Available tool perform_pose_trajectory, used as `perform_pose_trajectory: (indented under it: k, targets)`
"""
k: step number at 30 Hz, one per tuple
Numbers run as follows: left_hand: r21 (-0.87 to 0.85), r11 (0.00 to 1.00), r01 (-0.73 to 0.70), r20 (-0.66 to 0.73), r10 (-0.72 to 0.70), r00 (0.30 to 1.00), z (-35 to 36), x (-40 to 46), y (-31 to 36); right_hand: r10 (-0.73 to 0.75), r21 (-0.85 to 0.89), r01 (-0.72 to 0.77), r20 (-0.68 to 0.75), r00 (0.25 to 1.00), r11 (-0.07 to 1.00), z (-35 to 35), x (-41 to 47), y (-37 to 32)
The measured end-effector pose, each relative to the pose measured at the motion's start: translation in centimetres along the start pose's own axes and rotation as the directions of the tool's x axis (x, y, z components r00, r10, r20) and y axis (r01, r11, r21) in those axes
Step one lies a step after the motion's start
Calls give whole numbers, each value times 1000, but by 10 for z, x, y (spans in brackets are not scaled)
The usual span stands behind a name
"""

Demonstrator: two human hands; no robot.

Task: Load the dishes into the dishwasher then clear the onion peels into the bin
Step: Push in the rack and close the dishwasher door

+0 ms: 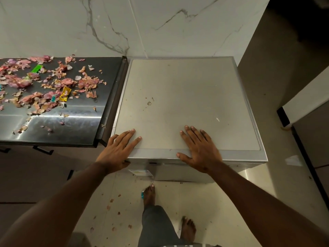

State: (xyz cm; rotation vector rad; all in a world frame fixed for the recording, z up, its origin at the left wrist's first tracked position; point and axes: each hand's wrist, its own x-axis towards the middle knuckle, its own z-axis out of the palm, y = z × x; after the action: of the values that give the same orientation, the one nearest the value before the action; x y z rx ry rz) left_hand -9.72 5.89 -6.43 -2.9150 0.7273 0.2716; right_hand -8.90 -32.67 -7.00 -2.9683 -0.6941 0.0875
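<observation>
At 6 o'clock, bare feet stand on a pale floor [204, 202] flecked with peel. Just beyond, a grey dishwasher [187, 97] fills the centre, its door closed and its flat top scuffed. The left hand [116, 151] and right hand [200, 148] lie flat on its near edge, fingers spread, holding nothing. At 10 o'clock, pink onion peels [44, 86] and sweet wrappers [65, 93] litter a dark steel counter [74, 125].
</observation>
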Motion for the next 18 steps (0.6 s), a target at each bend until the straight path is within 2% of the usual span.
perform_pose_trajectory:
  k: [10,18]
  targets:
    - [87,996,-22,-26,24,999,-2,-3,12,3,-3,-3,-8,1000,1000,-1,-4,3]
    - [5,1000,28,-26,-28,999,-6,-5,12,1,7,-1,-7,1000,1000,-2,-2,-1]
